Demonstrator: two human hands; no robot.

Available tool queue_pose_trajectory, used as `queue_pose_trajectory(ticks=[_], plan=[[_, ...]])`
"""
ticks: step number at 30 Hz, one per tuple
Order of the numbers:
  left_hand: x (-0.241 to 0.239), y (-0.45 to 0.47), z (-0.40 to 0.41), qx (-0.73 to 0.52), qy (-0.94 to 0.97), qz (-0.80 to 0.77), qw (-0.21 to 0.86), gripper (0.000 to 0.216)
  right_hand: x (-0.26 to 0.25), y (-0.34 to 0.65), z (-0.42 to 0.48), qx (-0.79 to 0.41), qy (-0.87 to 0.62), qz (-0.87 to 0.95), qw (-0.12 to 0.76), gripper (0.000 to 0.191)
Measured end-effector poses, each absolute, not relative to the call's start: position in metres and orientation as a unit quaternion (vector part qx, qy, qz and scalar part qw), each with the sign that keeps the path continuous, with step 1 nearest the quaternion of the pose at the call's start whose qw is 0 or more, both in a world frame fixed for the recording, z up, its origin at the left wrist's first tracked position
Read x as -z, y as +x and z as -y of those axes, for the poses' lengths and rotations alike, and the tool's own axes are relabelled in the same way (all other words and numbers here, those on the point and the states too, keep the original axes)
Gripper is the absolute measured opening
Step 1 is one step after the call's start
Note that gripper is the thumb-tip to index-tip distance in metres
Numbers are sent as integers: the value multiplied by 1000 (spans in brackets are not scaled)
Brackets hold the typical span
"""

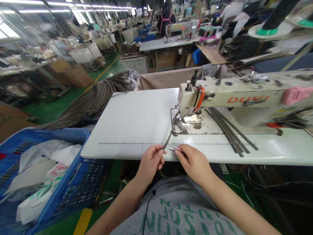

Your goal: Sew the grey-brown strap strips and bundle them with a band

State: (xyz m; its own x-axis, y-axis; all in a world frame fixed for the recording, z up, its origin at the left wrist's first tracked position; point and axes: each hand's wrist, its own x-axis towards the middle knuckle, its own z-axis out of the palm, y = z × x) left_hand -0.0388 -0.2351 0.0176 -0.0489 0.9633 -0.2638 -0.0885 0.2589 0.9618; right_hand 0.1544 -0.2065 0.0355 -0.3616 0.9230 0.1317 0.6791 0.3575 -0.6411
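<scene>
A narrow grey-brown fabric strap (167,141) runs from beside the needle area of the sewing machine (193,98) down to the table's front edge. My left hand (152,160) pinches this strap between thumb and fingers, and a length of it hangs below the hand. Close on the right, my right hand (193,160) is closed on small metal thread snips (174,149). Their pointed tips face left toward the strap, apart from it as far as I can see. My fingers cover the rear part of the snips.
Several cut straps (228,130) lie under the machine arm on the white table (127,120). A long bundle of straps (97,94) drapes at the left. Beside the table stands a blue crate (84,133) with plastic bags. Other workstations and people are farther back.
</scene>
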Motion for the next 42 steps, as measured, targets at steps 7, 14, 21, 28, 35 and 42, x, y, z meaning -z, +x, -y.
queue_pose_trajectory(ticks=[7, 14, 21, 28, 35, 42], plan=[[-23, -32, 233, -494, 319, -511, 627, 35, -34, 155, 201, -204, -506, 794, 270, 29], [-28, -29, 232, -493, 300, -501, 645, 33, -31, 156, 201, -172, -508, 800, 269, 27], [-29, -26, 234, -482, 298, -503, 653, 34, -30, 157, 202, -146, -492, 813, 275, 26], [-27, -25, 233, -476, 301, -507, 653, 34, -27, 158, 203, -129, -476, 824, 279, 25], [-29, -23, 233, -468, 299, -506, 660, 36, -28, 158, 202, -197, -461, 811, 300, 26], [-29, -24, 234, -441, 375, -528, 622, 38, -26, 161, 199, -267, -512, 740, 345, 23]])
